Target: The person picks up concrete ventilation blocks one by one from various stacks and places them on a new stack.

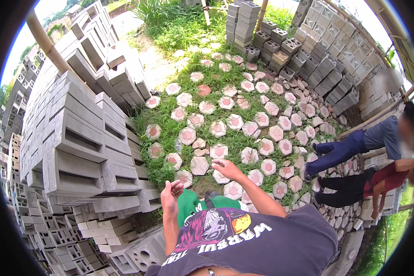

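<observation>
My left hand (172, 190) is raised in front of my body, its fingers partly curled and apart, with nothing in it. To its right, my right hand (226, 169) reaches forward over the ground, fingers stretched out, also holding nothing. Below both hands lie hexagonal paving stones (187, 135) with pinkish centres, set apart in the grass. Nearest under my right hand is a plain pale hexagonal stone (199, 165). Close to my left hand stands a tall stack of grey concrete blocks (78, 170).
Two people (374, 142) stand at the right on the stones. More hollow blocks (278, 41) are piled at the back right, beside a wall of patterned blocks (335, 32). A bamboo pole (48, 46) leans at the left. Grass (170, 18) grows at the far end.
</observation>
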`<state>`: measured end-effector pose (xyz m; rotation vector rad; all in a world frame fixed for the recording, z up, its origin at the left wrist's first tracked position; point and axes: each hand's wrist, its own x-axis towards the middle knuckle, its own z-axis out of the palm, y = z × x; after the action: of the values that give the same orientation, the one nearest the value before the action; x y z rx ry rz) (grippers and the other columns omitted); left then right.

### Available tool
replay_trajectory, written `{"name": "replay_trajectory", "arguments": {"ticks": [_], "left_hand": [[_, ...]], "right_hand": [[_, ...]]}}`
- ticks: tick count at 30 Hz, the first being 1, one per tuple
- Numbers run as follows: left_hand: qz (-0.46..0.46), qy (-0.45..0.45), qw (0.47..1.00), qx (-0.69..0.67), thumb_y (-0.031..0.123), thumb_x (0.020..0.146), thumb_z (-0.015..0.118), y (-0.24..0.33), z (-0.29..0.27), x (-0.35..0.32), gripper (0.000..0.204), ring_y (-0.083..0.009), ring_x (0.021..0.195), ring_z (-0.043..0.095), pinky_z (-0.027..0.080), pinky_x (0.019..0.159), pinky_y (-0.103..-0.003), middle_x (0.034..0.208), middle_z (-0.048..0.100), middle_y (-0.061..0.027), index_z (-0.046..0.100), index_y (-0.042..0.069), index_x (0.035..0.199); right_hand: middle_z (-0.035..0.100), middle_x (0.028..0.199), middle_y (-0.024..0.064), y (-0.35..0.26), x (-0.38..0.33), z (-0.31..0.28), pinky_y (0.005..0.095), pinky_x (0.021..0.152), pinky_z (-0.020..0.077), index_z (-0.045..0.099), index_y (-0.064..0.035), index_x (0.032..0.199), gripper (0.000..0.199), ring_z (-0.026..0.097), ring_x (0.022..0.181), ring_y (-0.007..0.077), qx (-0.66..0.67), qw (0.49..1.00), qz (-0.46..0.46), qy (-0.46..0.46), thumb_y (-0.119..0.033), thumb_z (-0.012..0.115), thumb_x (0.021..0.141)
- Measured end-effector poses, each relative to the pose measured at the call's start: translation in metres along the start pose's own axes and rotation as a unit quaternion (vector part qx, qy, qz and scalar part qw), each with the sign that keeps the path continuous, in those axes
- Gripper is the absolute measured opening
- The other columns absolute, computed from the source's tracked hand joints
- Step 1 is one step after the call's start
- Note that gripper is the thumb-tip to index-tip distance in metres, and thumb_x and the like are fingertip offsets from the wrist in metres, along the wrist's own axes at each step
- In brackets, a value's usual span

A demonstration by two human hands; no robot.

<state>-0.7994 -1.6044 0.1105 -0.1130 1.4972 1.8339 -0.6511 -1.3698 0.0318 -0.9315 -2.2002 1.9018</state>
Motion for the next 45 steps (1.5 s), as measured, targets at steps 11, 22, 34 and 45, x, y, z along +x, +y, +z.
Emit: {"name": "replay_trajectory", "arguments": {"ticks": [11,22,34,45], "left_hand": [[-0.251,-0.326,0.912,0.005,0.036,0.087,0.028,0.053,0.124,0.186,0.07,-0.0307,0.112,0.053,0.042,0.095,-0.044,0.137,0.045,-0.02,0.017,0.002,0.147],[-0.101,-0.474,0.817,0.311,0.037,0.097,0.045,0.144,0.334,0.373,0.05,-0.0227,0.108,0.059,0.043,0.096,-0.036,0.117,0.063,-0.0157,0.06,-0.006,0.116],[-0.165,-0.417,0.856,0.256,0.011,0.084,0.07,0.078,0.537,0.48,0.015,-0.013,0.082,0.06,0.049,0.078,-0.028,0.085,0.062,-0.0034,0.058,0.008,0.074],[-0.139,-0.36,0.883,0.266,0.003,0.079,0.071,0.074,0.698,0.573,0.025,-0.0103,0.07,0.053,0.043,0.068,-0.023,0.078,0.058,-0.0048,0.049,0.008,0.069]], "right_hand": [[0.063,0.11,0.0067,0.007,0.094,-0.068,0.0286,0.086,0.0456,0.054,0.001,0.125,0.047,0.058,0.097,0.0126,0.167,0.968,0.056,0.177,-0.032,0.059,0.092],[0.067,0.095,0.0073,-0.068,0.141,-0.171,0.0264,0.078,0.0476,0.062,0.0006,0.108,0.034,0.062,0.089,0.0127,0.282,0.847,0.095,0.441,-0.028,0.06,0.091],[0.051,0.054,0.0012,-0.009,0.265,-0.367,0.0256,0.057,0.0449,0.053,-0.0073,0.059,0.046,0.053,0.053,0.0105,0.313,0.772,0.12,0.54,-0.041,0.062,0.089],[0.058,0.072,-0.0017,0.004,0.33,-0.58,0.0215,0.058,0.0408,0.059,-0.0034,0.08,0.021,0.05,0.064,0.0041,0.258,0.756,0.057,0.599,-0.021,0.069,0.084]]}}
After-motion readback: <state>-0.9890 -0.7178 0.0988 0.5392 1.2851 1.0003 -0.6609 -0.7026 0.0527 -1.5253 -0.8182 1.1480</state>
